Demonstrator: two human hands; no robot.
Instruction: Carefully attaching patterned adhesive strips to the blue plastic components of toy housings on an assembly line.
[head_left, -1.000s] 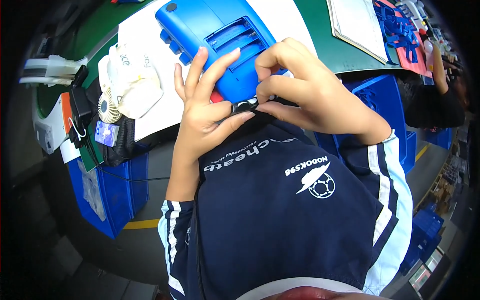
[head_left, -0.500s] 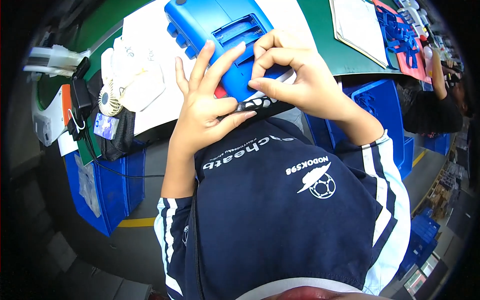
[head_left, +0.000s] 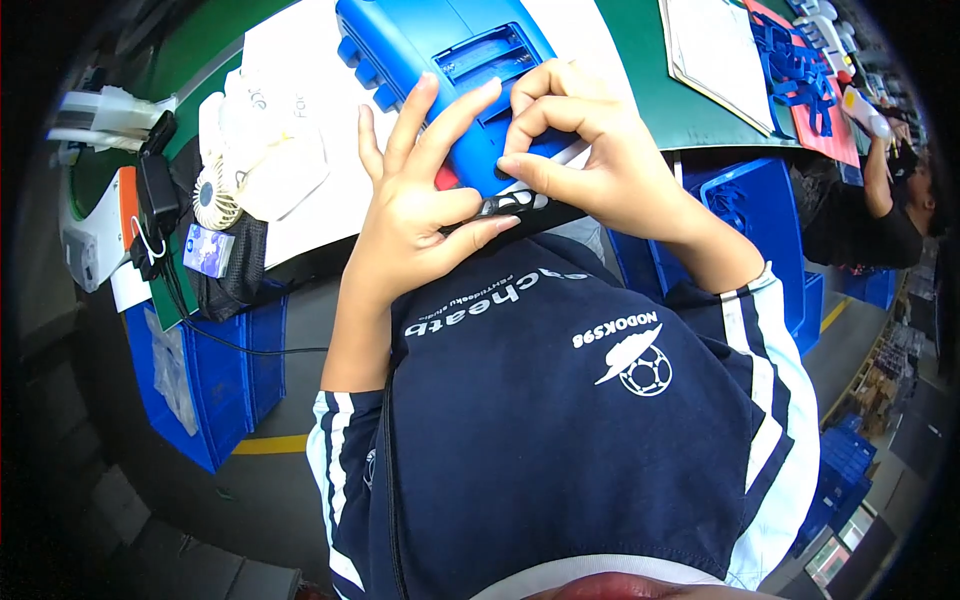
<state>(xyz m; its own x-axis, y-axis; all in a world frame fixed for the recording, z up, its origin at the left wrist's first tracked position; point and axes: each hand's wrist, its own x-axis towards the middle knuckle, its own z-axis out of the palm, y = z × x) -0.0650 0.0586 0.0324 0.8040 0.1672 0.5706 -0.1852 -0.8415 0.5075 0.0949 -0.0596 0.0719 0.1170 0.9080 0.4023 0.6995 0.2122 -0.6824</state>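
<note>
Blue device (head_left: 425,35), black-and-white patterned strip (head_left: 515,202)

A blue device (head_left: 415,42) lies back up, battery bay (head_left: 487,58) uncovered.

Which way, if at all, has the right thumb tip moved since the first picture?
Yes: against the green table, the right hand has brought its thumb tip up the picture and slightly left, over the blue device.

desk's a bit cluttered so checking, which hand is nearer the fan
Left. The left hand is to the right of the fan, apart from it; the right hand is farther right, past the left hand, at the lower part of the device.
</note>
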